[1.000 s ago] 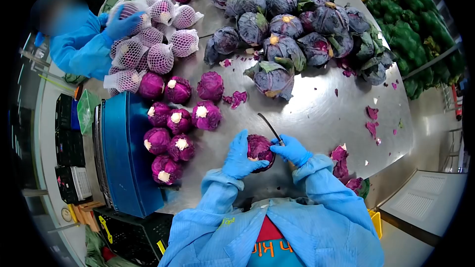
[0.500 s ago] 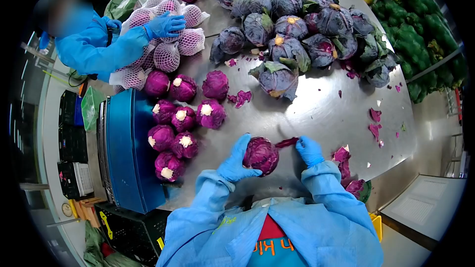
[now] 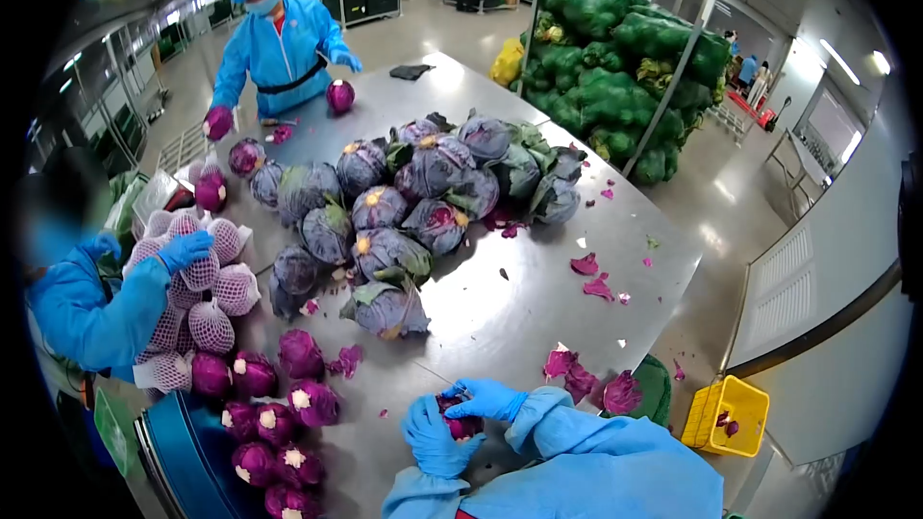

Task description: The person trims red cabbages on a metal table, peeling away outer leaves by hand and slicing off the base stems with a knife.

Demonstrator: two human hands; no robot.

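Observation:
A peeled red cabbage (image 3: pixel 461 420) is between my two gloved hands, low in the middle of the view. My left hand (image 3: pixel 436 437) wraps round its left side. Over its top, my right hand (image 3: pixel 488 400) has bent fingers touching the leaves; whether they pinch a leaf is too small to tell. To the left, several trimmed purple cabbages (image 3: pixel 313 403) with pale cut stems stand beside a blue bin (image 3: pixel 192 447). Untrimmed cabbages (image 3: pixel 387 308) with dull outer leaves are heaped farther up the metal table (image 3: pixel 538 303).
A co-worker's gloved hand (image 3: pixel 186 250) rests on net-wrapped cabbages (image 3: pixel 211 327) at the left. Another person (image 3: pixel 279 53) stands across the table with a cabbage. Loose leaves (image 3: pixel 580 381) lie to my right, near a yellow crate (image 3: pixel 728 415). Green net sacks (image 3: pixel 615 62) stand behind.
The view has swung up and to the right. My right hand has come from the side, where it held a torn leaf strip, onto the cabbage.

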